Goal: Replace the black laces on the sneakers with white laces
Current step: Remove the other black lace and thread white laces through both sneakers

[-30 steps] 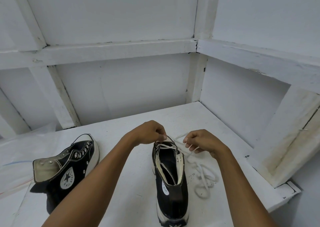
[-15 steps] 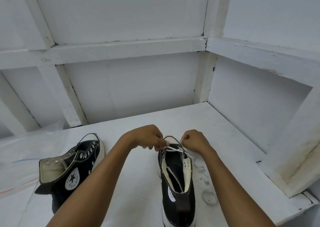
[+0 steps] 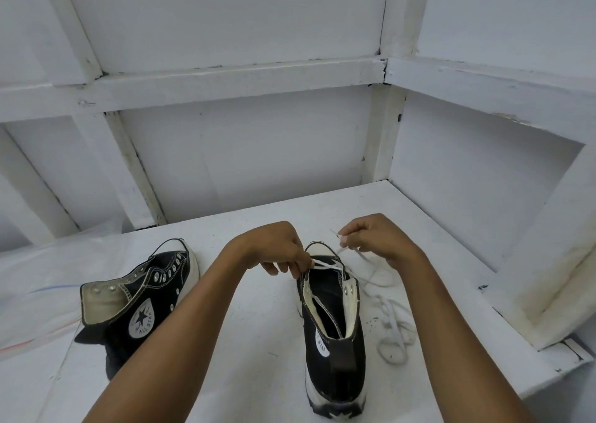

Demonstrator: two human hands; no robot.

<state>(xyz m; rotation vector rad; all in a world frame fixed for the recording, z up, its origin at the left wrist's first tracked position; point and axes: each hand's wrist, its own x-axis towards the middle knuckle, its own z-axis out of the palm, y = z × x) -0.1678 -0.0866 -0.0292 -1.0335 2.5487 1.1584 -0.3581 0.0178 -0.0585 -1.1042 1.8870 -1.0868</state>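
Right hand point(image 3: 377, 242) is lifting off the toe now, toward 1 o'clock, drawing the lace point(image 3: 392, 324) out of the bottom eyelets. The round patch on the second sneaker point(image 3: 142, 296) is reading "ALL STAR" around a star, while the sneaker point(image 3: 335, 342) standing upright is only showing "STAR". Second sneaker is lying on its side at 9 o'clock, beside a plastic sheet point(image 3: 38, 277). Loose lace is piling on the table point(image 3: 258, 374) at 3 o'clock of the sneaker. Left hand point(image 3: 277, 248) is pinching lace at the toe-end eyelets, and the right fingers are curling in and pinching the lace end.
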